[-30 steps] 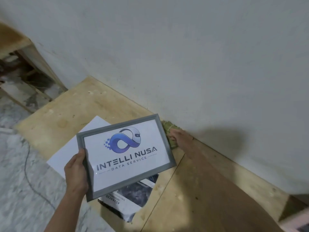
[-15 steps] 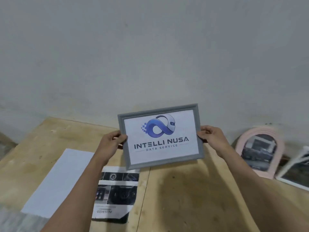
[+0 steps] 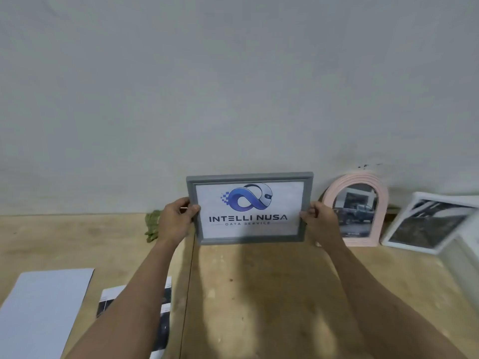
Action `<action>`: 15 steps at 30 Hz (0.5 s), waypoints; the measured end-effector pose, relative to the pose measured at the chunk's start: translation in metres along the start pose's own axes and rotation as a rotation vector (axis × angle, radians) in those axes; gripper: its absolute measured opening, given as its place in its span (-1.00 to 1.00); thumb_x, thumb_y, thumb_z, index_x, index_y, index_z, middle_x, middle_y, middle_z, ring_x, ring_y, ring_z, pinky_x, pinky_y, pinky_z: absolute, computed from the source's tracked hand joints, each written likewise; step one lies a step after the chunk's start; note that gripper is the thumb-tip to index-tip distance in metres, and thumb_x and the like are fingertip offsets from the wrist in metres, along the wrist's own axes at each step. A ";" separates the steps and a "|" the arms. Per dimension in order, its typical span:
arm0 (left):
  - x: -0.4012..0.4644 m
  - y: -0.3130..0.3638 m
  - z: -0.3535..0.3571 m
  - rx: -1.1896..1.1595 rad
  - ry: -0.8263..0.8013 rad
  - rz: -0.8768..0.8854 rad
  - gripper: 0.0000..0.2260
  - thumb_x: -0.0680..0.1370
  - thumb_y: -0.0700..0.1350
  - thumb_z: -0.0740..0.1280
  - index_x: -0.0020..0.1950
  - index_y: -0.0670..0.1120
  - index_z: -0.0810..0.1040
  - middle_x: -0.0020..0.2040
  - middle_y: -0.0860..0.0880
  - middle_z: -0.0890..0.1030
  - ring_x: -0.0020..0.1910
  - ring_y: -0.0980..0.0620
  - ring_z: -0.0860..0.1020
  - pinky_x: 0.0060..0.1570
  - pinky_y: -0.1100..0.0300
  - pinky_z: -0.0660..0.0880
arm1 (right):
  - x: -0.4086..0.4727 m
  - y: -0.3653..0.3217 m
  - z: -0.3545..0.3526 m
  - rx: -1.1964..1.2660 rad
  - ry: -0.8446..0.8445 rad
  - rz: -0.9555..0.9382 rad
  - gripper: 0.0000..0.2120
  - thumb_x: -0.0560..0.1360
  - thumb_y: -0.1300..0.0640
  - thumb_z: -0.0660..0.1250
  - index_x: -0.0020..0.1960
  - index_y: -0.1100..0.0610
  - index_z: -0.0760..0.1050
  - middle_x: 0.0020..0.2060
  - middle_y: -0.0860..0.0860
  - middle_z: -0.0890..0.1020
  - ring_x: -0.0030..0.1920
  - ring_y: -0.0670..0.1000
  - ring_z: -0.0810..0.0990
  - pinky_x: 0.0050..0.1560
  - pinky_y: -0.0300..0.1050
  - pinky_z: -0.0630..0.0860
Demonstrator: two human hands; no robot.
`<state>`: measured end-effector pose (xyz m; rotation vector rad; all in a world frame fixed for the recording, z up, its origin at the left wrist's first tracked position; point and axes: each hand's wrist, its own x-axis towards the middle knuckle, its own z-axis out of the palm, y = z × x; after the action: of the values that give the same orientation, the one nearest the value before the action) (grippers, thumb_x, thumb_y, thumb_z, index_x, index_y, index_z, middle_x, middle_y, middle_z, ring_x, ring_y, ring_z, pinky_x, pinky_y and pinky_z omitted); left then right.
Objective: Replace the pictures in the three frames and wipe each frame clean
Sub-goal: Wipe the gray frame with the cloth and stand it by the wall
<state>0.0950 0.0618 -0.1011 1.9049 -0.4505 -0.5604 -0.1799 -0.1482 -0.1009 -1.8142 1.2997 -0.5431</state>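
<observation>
A grey frame [image 3: 250, 178] with a blue logo print stands upright against the wall on the wooden tabletop [image 3: 259, 294]. My left hand [image 3: 177, 220] grips its left edge and my right hand [image 3: 320, 222] grips its right edge. To the right a pink arched frame [image 3: 381, 203] with a dark vehicle photo leans on the wall. Further right a white frame [image 3: 391, 240] with a dark photo leans too, its right part blurred. A green cloth [image 3: 151, 225] lies crumpled by the wall, left of my left hand.
A blank white sheet [image 3: 44, 309] lies at the front left of the table. A printed dark photo page [image 3: 162, 325] lies partly under my left forearm. The grey wall [image 3: 233, 86] runs close behind the frames.
My right hand left the cloth by the wall and took the frame's right edge. Both hands carried the grey frame back to the wall, where it now stands upright beside the pink frame.
</observation>
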 end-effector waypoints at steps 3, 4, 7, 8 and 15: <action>0.018 -0.007 0.021 0.005 0.001 -0.017 -0.76 0.56 -0.21 0.42 0.22 -0.15 0.64 -0.02 -0.12 0.70 -0.01 -0.16 0.65 0.14 -0.17 0.59 | 0.020 0.014 0.010 -0.070 -0.007 -0.011 -0.91 0.52 0.27 0.33 0.01 0.19 0.55 -0.11 0.03 0.60 -0.07 0.04 0.55 0.01 -0.07 0.48; 0.024 -0.010 0.025 0.011 0.011 -0.024 -0.76 0.56 -0.21 0.42 0.23 -0.16 0.64 -0.01 -0.12 0.70 -0.01 -0.15 0.66 0.14 -0.16 0.59 | 0.025 0.016 0.014 -0.078 -0.007 0.005 -0.89 0.53 0.25 0.32 0.05 0.20 0.54 -0.07 0.03 0.61 -0.04 0.05 0.56 0.04 -0.06 0.50; 0.043 -0.013 0.038 0.057 0.036 -0.036 -0.73 0.58 -0.17 0.40 0.27 -0.16 0.62 0.02 -0.12 0.71 0.00 -0.15 0.67 0.12 -0.04 0.58 | 0.048 0.023 0.028 -0.108 0.002 0.031 -0.96 0.54 0.20 0.32 -0.04 0.18 0.51 -0.11 0.06 0.62 -0.06 0.11 0.58 -0.04 -0.01 0.53; 0.048 -0.014 0.041 0.067 0.042 -0.045 -0.72 0.58 -0.16 0.40 0.28 -0.16 0.62 0.02 -0.13 0.71 0.00 -0.15 0.67 0.11 -0.03 0.58 | 0.053 0.025 0.031 -0.112 0.000 0.045 -0.96 0.54 0.21 0.32 -0.06 0.18 0.49 -0.13 0.06 0.61 -0.08 0.10 0.58 -0.10 -0.07 0.49; 0.065 -0.039 0.050 0.087 0.033 -0.080 -0.76 0.57 -0.18 0.42 0.22 -0.19 0.64 0.01 -0.13 0.71 0.03 -0.16 0.67 0.14 -0.16 0.58 | 0.074 0.043 0.051 -0.192 -0.005 0.101 -0.86 0.53 0.16 0.33 0.02 0.23 0.53 -0.03 0.14 0.66 -0.03 0.14 0.61 -0.11 -0.14 0.43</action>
<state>0.1219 0.0034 -0.1652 2.0196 -0.3840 -0.5688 -0.1395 -0.2035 -0.1730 -1.8905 1.4732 -0.3687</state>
